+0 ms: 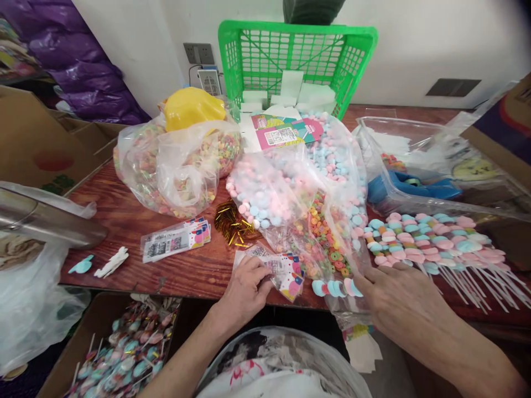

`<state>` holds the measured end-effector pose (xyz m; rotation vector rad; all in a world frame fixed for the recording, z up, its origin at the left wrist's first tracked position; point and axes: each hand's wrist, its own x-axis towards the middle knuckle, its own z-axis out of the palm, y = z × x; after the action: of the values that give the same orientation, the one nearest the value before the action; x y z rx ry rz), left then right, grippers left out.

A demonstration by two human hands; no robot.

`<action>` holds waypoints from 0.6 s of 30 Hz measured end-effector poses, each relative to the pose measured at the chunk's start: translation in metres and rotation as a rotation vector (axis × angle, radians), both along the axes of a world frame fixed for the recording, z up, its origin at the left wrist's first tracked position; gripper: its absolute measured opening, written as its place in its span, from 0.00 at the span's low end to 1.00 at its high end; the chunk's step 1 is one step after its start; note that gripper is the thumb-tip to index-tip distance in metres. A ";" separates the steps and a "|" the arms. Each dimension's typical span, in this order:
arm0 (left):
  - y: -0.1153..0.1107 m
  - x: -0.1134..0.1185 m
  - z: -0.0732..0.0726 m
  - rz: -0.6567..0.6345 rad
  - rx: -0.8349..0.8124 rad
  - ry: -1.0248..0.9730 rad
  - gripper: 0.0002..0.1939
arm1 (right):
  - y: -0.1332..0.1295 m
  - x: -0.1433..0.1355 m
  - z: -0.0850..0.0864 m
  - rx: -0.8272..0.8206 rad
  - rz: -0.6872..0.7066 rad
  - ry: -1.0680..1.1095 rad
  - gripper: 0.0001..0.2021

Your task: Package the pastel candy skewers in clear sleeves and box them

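Observation:
My left hand [248, 283] lies at the table's front edge, its fingers bent and pinched on a small printed plastic bag [287, 275] at the top of a stack. To the right, my right hand [409, 301] is closed on a candy skewer [335, 288] of pink and blue pieces, pointing left; its stick is hidden by the hand. Beyond that hand lies a pile of similar candy skewers [427, 240] with white sticks. Gold twist ties [233, 224] sit past my left hand. An open bag of ring candies [329, 237] lies between the hands.
Bags of pink and blue candies [265, 193] and colourful rings [166, 177] fill the table's back. Behind them stands a green basket [297, 30]. A clear bin [415, 193] is at right, a steel cylinder [53, 218] at left. Below, a cardboard box [62, 354] holds wrapped candy sticks.

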<state>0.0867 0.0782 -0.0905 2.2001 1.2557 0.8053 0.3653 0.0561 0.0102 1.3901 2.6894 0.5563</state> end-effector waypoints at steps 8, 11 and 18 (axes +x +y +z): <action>0.001 -0.002 -0.009 -0.017 0.109 -0.012 0.11 | -0.004 -0.030 0.005 -0.023 0.032 -0.082 0.09; 0.000 0.001 -0.011 0.005 0.154 0.022 0.10 | -0.007 -0.044 0.011 -0.031 0.072 -0.112 0.09; -0.011 0.011 0.002 -0.094 0.261 0.354 0.14 | -0.008 -0.039 0.007 -0.007 0.057 0.011 0.07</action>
<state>0.0977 0.0672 -0.0890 2.6823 1.2493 0.5865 0.3260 0.0480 0.0172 1.3215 2.7446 0.5445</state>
